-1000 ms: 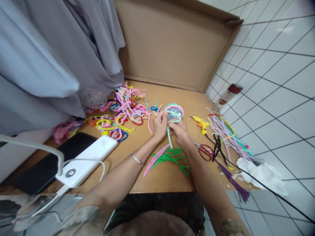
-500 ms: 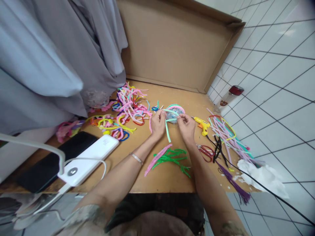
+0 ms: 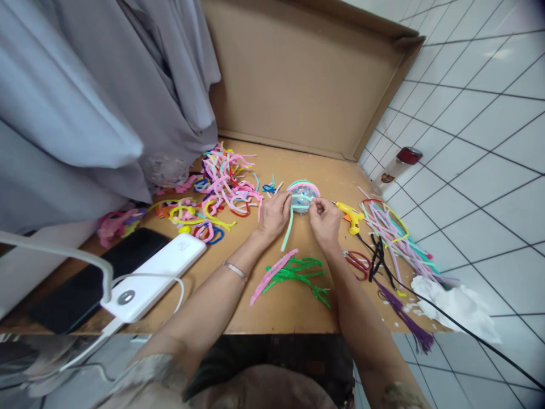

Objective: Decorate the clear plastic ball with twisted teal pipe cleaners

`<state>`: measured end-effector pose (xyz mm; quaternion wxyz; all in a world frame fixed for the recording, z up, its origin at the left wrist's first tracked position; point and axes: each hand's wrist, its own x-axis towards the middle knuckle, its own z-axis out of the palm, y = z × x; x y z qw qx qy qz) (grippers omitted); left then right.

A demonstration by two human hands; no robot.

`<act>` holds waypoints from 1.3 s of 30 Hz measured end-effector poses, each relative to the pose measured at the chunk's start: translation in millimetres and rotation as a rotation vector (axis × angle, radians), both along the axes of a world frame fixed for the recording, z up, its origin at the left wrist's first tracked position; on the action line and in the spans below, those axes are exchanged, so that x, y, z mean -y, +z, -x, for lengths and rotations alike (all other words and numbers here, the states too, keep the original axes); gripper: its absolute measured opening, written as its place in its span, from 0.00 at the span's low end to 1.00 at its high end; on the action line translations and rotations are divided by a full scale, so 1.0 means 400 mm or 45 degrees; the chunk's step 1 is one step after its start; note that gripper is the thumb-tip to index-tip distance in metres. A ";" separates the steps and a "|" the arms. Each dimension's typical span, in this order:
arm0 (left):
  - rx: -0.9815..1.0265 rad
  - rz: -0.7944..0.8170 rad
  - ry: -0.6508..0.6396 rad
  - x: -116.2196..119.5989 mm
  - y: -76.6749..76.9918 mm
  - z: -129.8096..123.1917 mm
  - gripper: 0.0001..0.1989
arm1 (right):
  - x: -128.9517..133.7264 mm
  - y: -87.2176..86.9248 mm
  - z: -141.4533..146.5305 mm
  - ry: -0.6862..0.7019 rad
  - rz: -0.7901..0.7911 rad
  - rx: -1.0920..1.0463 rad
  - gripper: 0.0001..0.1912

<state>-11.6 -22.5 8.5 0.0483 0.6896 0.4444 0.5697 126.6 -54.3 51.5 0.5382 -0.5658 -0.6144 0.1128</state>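
A mint-green pipe cleaner [image 3: 287,230] is bent into a loop between my hands, with one end hanging down toward the table. My left hand [image 3: 275,213] pinches it on the left, and my right hand [image 3: 324,218] pinches the loop's other side. Just behind the loop lies a clear round plastic piece [image 3: 303,190] with pink and green pipe cleaners curved along its far rim. Whether the loop touches it I cannot tell. Nearer to me, green pipe cleaners [image 3: 298,272] and a pink pipe cleaner [image 3: 272,277] lie on the table.
A heap of colourful pipe cleaners [image 3: 225,182] lies left, near a white power bank [image 3: 155,278] and a black phone [image 3: 97,278]. At right are a yellow glue gun [image 3: 351,217] with its black cord, red-handled scissors [image 3: 358,264], lilac pipe cleaners [image 3: 392,236] and white tissue [image 3: 457,307].
The loop between my hands has become smaller and lies closer over the clear piece. Its hanging end has swung left. Both hands have shifted slightly.
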 end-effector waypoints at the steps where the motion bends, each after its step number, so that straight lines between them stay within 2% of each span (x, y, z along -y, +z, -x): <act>1: -0.050 -0.020 0.002 -0.004 -0.003 0.003 0.14 | 0.000 0.001 0.000 -0.003 0.000 0.002 0.09; 5: -0.156 -0.058 0.011 -0.015 -0.010 0.009 0.14 | 0.002 0.003 0.004 0.029 0.025 -0.076 0.08; 10: -0.177 -0.135 0.010 -0.019 -0.011 0.009 0.13 | -0.004 0.008 0.008 0.166 0.095 -0.402 0.08; 13: -0.173 -0.138 -0.010 -0.017 -0.008 0.009 0.12 | -0.008 0.014 0.008 0.174 0.151 -0.513 0.07; 18: -0.168 -0.172 -0.017 -0.011 -0.002 0.008 0.12 | -0.005 0.021 0.006 0.131 0.204 -0.509 0.06; 24: -0.174 -0.239 -0.016 -0.008 0.001 0.005 0.11 | -0.002 0.020 0.005 0.033 0.156 -0.429 0.08; 33: -0.144 -0.251 -0.028 -0.008 0.006 0.008 0.12 | -0.017 0.016 0.000 0.173 0.275 -0.726 0.09; 36: -0.128 -0.258 -0.047 -0.010 0.005 0.008 0.12 | -0.018 0.017 -0.002 0.149 0.221 -0.750 0.11; 39: -0.140 -0.269 -0.054 -0.011 0.003 0.008 0.12 | -0.016 0.016 -0.006 0.113 0.107 -0.637 0.12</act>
